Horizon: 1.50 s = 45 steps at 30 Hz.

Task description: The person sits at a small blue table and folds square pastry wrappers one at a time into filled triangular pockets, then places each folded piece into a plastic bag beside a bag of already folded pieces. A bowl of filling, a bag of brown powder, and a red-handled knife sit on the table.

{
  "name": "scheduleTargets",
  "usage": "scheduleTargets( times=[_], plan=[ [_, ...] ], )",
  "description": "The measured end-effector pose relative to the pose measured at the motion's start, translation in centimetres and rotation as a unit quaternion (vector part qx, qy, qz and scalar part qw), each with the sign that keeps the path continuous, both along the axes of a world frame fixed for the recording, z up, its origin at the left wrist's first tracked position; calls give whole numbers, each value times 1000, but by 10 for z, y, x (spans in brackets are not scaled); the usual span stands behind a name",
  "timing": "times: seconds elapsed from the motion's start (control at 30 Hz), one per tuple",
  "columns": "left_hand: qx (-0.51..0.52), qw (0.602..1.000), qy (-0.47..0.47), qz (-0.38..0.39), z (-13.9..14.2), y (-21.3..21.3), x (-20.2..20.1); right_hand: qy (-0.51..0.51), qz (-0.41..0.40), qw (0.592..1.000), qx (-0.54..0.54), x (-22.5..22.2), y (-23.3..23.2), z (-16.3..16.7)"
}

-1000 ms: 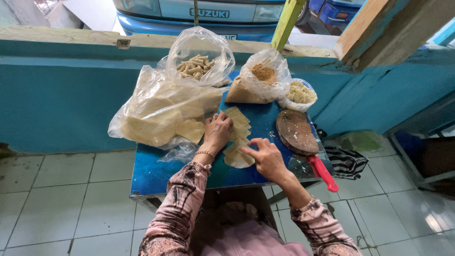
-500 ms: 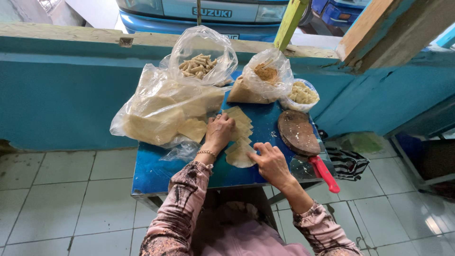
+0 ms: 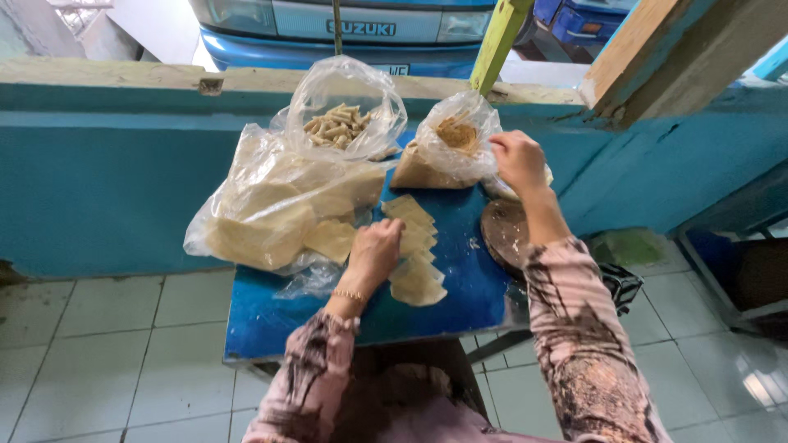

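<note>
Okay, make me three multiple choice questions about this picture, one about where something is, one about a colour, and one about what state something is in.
1. Where is the right hand?
A. At the plastic bags at the table's far edge
B. Flat on the floor tiles
C. On the person's lap

2. What colour is the tabletop?
A. Red
B. Blue
C. White

3. How do the pale dough wrappers by the left hand lie?
A. Rolled into balls
B. Sealed inside a box
C. Flat in an overlapping row

Answers:
1 A, the right hand is raised beside the bag of brown filling.
2 B, bare blue surface shows around the wrappers.
3 C, they lie spread out, each partly covering the next.
</note>
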<state>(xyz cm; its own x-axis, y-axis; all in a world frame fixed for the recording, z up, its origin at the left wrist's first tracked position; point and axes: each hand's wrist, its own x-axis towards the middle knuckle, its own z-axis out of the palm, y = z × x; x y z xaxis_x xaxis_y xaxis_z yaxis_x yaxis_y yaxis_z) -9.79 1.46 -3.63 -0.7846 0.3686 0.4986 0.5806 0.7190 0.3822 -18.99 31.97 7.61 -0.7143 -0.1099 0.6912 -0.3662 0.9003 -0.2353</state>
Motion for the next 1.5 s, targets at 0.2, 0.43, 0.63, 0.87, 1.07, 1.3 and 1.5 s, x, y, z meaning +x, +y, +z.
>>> scheduleTargets(
  times=[0.2, 0.43, 0.63, 0.87, 1.07, 1.3, 1.5],
  plan=[
    [77, 996, 37, -34, 19, -20, 74, -217, -171, 928, 251, -63, -37, -5],
    [84, 996, -2, 27, 9, -28, 128, -160, -173, 941, 242, -76, -38, -17],
    [117, 991, -16, 59, 9, -18, 129, -244, -115, 953, 135, -85, -33, -20],
    [126, 991, -24, 48, 8, -24, 132, -95, -65, 993, 1, -62, 1, -16],
    [138, 989, -15, 58, 7, -23, 130, -140, -49, 978, -147, -40, 6, -15],
    [120, 992, -11, 43, 9, -22, 126, -57, -95, 976, 185, -63, -30, -29],
    [143, 989, -2, 32, 10, -25, 131, -165, -91, 979, 75, -78, -24, -28]
  ],
)
